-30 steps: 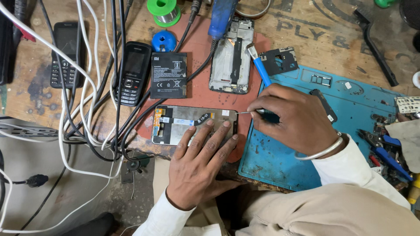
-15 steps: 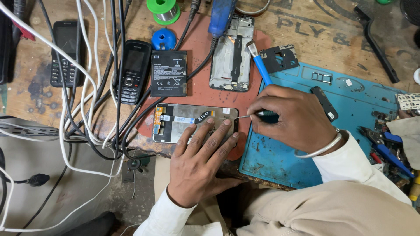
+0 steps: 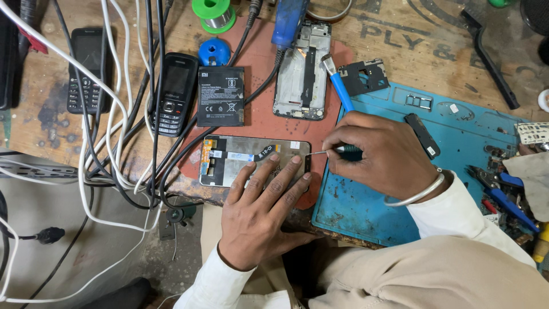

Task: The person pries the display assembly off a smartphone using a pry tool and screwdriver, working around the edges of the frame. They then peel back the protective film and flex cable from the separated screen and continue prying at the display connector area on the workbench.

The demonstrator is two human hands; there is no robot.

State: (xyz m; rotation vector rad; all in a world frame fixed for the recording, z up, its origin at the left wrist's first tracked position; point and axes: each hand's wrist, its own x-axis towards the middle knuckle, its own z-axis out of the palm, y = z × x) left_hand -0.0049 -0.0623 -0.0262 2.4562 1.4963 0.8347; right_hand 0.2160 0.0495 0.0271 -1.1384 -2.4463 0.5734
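Note:
A bare phone display panel lies back side up on a reddish-brown mat. My left hand rests flat on the panel's right part, fingers spread, pinning it down. My right hand grips a small screwdriver with a thin metal shaft. Its tip points left and touches the panel's right edge, just above my left fingertips. A metal bangle sits on my right wrist.
An opened phone frame, a black battery, a blue-handled brush and two keypad phones lie behind. Tangled cables cover the left. A blue work mat holds small parts, with pliers at right.
Both hands stay in nearly the same place; the screwdriver tip holds at the panel's right edge and my left fingers have shifted only slightly.

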